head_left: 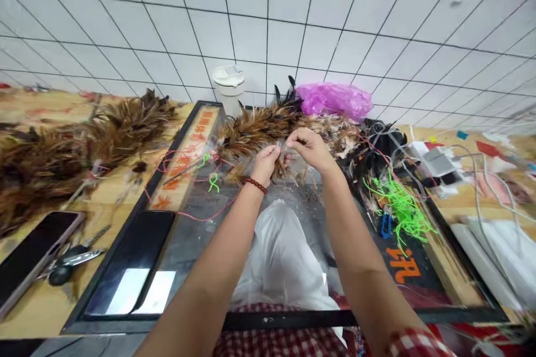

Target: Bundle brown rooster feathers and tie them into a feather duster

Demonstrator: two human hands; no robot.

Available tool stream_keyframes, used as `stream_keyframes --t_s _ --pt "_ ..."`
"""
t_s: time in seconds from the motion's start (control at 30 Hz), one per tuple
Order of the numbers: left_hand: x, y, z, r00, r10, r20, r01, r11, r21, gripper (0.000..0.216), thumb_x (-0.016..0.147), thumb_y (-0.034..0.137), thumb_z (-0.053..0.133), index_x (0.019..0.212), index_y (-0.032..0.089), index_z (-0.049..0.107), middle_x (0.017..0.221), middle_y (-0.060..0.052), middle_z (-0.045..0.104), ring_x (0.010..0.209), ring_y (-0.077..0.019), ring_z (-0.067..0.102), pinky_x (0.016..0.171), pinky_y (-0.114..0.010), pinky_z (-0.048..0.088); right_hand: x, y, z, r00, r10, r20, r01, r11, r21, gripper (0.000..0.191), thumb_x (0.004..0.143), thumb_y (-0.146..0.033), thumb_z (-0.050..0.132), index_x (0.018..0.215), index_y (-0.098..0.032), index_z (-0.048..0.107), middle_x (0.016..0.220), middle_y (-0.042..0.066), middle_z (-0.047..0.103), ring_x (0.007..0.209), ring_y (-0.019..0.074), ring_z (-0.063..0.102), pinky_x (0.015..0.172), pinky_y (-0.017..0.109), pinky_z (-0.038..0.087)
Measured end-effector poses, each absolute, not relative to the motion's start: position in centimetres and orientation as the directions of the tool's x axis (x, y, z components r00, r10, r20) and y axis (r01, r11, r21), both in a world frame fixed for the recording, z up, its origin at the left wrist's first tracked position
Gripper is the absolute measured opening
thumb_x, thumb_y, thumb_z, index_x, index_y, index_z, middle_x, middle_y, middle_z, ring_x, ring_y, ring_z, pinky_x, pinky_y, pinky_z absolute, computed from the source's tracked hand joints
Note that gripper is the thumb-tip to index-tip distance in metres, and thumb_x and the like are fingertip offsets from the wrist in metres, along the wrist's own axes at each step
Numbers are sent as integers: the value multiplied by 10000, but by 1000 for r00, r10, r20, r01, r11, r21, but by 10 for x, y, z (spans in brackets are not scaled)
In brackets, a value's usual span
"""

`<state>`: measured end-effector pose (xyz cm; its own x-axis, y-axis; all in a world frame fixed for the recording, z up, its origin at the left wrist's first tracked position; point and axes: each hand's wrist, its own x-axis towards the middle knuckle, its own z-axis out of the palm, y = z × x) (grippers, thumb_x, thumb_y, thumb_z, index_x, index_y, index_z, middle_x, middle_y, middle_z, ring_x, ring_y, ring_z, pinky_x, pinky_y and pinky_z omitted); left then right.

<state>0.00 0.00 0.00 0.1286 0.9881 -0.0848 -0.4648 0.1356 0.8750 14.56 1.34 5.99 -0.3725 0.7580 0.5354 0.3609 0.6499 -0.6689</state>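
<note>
My left hand (266, 164), with a beaded bracelet at the wrist, is closed in a pinch in the middle of the view. Close beside it my right hand (312, 148) is also pinched, its fingertips almost meeting the left ones. Something small and pale seems to lie between the fingertips, too blurred to name. Just behind the hands is a heap of brown feathers (255, 131), with pale fluffy feathers (330, 125) and black feathers (362, 164) farther right. A few loose feather bits lie on the dark glass-topped surface below.
Bright green strings (404, 209) and a blue-handled cutter (386, 223) lie at right. Red string (209, 217) trails at left, near a black phone (134, 262). A white lidded cup (229, 86) and pink plastic bag (333, 100) stand by the tiled wall. More feather bundles (125, 125) lie left.
</note>
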Motion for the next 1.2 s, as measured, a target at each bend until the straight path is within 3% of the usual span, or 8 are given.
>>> stream_keyframes --t_s 0.43,0.57,0.67,0.83,1.0,1.13,1.2 --pt "-2 -6 9 215 976 27 -389 60 919 320 728 436 672 746 124 601 553 2 578 446 -69 498 463 -197 401 139 13 51 -317 797 515 376 604 -703 136 810 -220 574 705 -173 649 754 23 618 755 141 564 745 279 435" --pt "-2 -7 9 236 971 44 -427 63 902 320 731 444 668 716 139 575 513 27 523 436 -61 457 457 -193 370 136 19 44 -156 852 500 375 519 -768 93 768 -237 621 734 -171 678 763 26 641 761 143 567 746 282 436" --pt "-2 -8 9 237 971 34 -442 77 894 328 734 456 665 714 147 559 516 34 506 443 -58 448 459 -189 362 137 23 40 -50 913 405 287 401 -870 129 750 -268 641 800 -166 701 792 30 662 723 132 564 703 274 443" --pt "-4 -8 9 282 958 53 -447 83 891 331 733 451 670 707 143 553 516 32 503 445 -59 442 460 -190 359 140 19 41 -269 934 237 116 275 -954 256 749 -351 652 932 -179 703 830 17 671 637 94 533 627 241 441" --pt "-5 -7 9 341 937 69 -443 96 892 336 714 449 685 699 140 554 504 31 498 446 -68 450 467 -205 373 140 13 42 -408 890 203 26 233 -972 240 750 -393 663 818 -163 648 643 -17 611 602 104 563 639 246 456" --pt "-3 -8 10 337 940 51 -419 101 903 341 692 440 707 752 124 592 581 4 558 475 -70 482 487 -211 398 139 13 45 -418 884 208 89 268 -959 232 782 -405 621 775 -174 592 588 -35 555 518 110 557 572 251 455" --pt "-3 -8 10 331 943 43 -432 110 895 323 699 421 707 759 123 597 586 6 553 473 -64 476 485 -207 397 139 15 47 -380 887 261 185 350 -918 216 786 -380 610 749 -167 604 641 -17 574 570 110 566 615 253 462"
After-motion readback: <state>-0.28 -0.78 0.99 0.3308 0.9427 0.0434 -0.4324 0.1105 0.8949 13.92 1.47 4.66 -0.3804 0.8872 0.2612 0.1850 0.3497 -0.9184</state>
